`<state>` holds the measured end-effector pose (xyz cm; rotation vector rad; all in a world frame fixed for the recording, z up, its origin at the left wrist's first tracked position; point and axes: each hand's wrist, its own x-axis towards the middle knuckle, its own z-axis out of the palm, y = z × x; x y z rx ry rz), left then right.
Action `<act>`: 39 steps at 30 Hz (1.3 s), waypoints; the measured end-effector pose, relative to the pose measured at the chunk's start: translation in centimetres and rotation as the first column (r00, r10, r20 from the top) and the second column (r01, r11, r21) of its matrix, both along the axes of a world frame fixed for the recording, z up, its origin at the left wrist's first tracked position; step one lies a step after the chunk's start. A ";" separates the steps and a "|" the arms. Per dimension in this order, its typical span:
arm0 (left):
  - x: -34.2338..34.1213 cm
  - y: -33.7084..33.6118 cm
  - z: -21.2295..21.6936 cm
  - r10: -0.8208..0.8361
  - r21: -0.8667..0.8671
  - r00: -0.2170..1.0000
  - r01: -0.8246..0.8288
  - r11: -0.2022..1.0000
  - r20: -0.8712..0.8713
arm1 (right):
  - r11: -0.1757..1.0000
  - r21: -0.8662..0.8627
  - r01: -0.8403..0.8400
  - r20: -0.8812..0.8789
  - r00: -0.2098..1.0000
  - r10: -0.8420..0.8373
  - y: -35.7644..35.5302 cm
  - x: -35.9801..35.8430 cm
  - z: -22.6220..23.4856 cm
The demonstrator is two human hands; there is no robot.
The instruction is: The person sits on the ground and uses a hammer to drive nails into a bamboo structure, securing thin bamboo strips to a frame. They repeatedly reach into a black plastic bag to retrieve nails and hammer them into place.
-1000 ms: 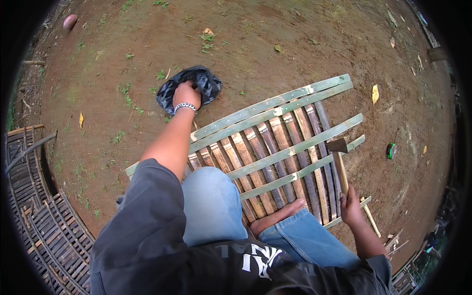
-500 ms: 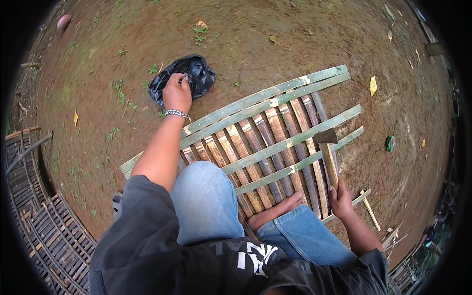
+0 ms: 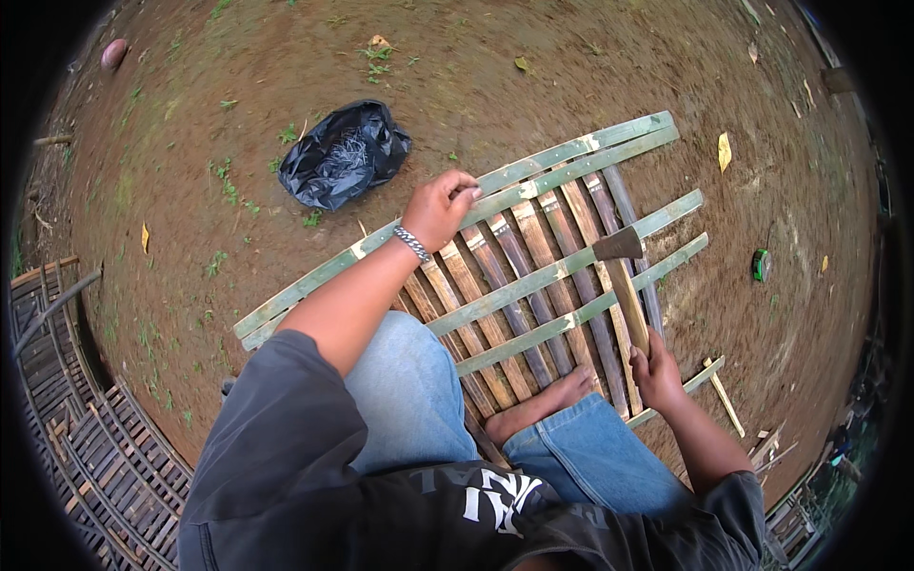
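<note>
Far left, at the lower rim: dark woven bamboo mats (image 3: pixel 67 447) flat on the dirt. Up near the top left, a small round reddish thing (image 3: pixel 113 53), too small to tell what. On the bare brown ground (image 3: pixel 238 95) further in, a black plastic bag (image 3: pixel 343 154), crumpled and partly open at the top; cannot tell what sits inside. Next, the left arm, stretched out long from the dark sleeve, up and to the right, with a silver chain bracelet (image 3: pixel 412 243) on the wrist. At its end the left hand (image 3: pixel 440 203), palm down, fingers curled close together over the top green strip of the bamboo panel (image 3: pixel 533 285), touching it; cannot tell if anything small sits under the fingers. The panel itself, flat on the ground in the middle, tilted up toward the right: brown slats side by side, green strips across them. Under it at the bottom, blue jeans knees and a bare foot (image 3: pixel 543 409) resting on the lower slats. More to the right, the right arm, short and bent, coming up from the lower edge. The right hand (image 3: pixel 657 371), fingers wrapped tight round the end of a wooden handle. That handle belongs to a hatchet (image 3: pixel 624 276), head up, lying across the slats. Just beside the hand, a loose bamboo stick (image 3: pixel 724 400). Far right on the dirt, a small green thing (image 3: pixel 760 265) and a yellow leaf (image 3: pixel 724 150).
</note>
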<state>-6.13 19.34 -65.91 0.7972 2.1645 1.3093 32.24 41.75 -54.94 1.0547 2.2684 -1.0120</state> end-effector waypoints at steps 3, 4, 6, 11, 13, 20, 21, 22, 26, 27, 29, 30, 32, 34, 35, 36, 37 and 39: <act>1.0 0.8 -1.8 -0.032 -0.018 0.983 0.030 0.999 -0.183 | 0.992 -0.104 0.069 0.017 0.998 -0.067 -0.6 -1.5 0.5; 1.2 0.9 -2.1 -0.051 -0.028 0.962 0.045 0.999 -0.269 | 0.984 -0.148 0.103 0.031 0.995 -0.100 -1.0 -2.5 1.2; 1.3 0.7 -3.1 -0.076 -0.044 0.942 0.065 0.997 -0.328 | 0.986 -0.152 0.075 -0.017 0.997 -0.079 -1.4 -2.6 1.1; 1.5 1.4 -3.2 -0.097 -0.101 0.919 0.062 0.993 -0.381 | 0.982 -0.180 0.050 -0.027 0.998 -0.055 -1.9 -1.8 -1.0; 1.5 1.4 -3.3 -0.094 -0.110 0.909 0.054 0.992 -0.406 | 0.983 -0.178 0.038 0.041 0.999 -0.031 -2.2 -3.0 -0.1; 1.8 1.6 -3.2 -0.083 -0.106 0.900 0.041 0.993 -0.428 | 0.984 -0.177 -0.011 -0.046 0.999 0.003 -3.1 -3.3 -0.3; 1.8 1.6 -3.1 -0.084 -0.103 0.902 0.044 0.994 -0.423 | 0.984 -0.180 -0.012 -0.023 1.000 0.008 -3.2 -3.7 0.1; 1.7 1.5 -3.1 -0.088 -0.108 0.906 0.047 0.993 -0.414 | 0.983 -0.184 -0.014 -0.001 1.000 0.014 -3.2 -4.1 0.2; 1.7 1.5 -2.9 -0.080 -0.112 0.917 0.039 0.993 -0.391 | 0.983 -0.131 -0.130 -0.123 0.986 0.114 -3.2 -4.7 -1.8; 1.7 1.5 -3.0 -0.072 -0.109 0.919 0.032 0.993 -0.388 | 0.981 -0.146 -0.128 -0.122 0.986 0.110 -3.4 -5.7 -2.0; 1.7 1.4 -3.2 -0.052 -0.134 0.910 -0.003 0.991 -0.411 | 0.982 -0.099 -0.163 -0.180 0.973 0.143 -3.8 -6.9 -3.3; 1.6 1.1 -3.3 -0.042 -0.151 0.905 -0.024 0.988 -0.423 | 0.980 -0.052 -0.191 -0.255 0.952 0.172 -4.1 -7.6 -4.5; 1.5 1.3 -3.2 -0.063 -0.157 0.917 0.001 0.988 -0.393 | 0.973 0.056 -0.224 -0.396 0.890 0.227 -4.3 -9.2 -6.2; 1.3 1.2 -3.3 -0.074 -0.167 0.925 0.012 0.986 -0.372 | 0.970 0.053 -0.236 -0.349 0.906 0.240 -4.2 -10.5 -7.0; 1.2 1.3 -3.3 -0.074 -0.171 0.928 0.011 0.985 -0.365 | 0.965 0.065 -0.254 -0.357 0.897 0.260 -4.0 -10.9 -7.7; 1.2 1.3 -3.4 -0.072 -0.173 0.931 0.009 0.985 -0.358 | 0.959 0.078 -0.273 -0.364 0.888 0.283 -4.0 -11.3 -8.0; 1.1 1.4 -3.4 -0.070 -0.175 0.930 0.007 0.985 -0.360 | 0.955 0.078 -0.286 -0.359 0.885 0.295 -3.9 -11.6 -8.1; 0.9 1.3 -3.2 -0.093 -0.203 0.932 0.022 0.979 -0.350 | 0.954 0.082 -0.287 -0.337 0.893 0.298 -4.0 -12.1 -7.7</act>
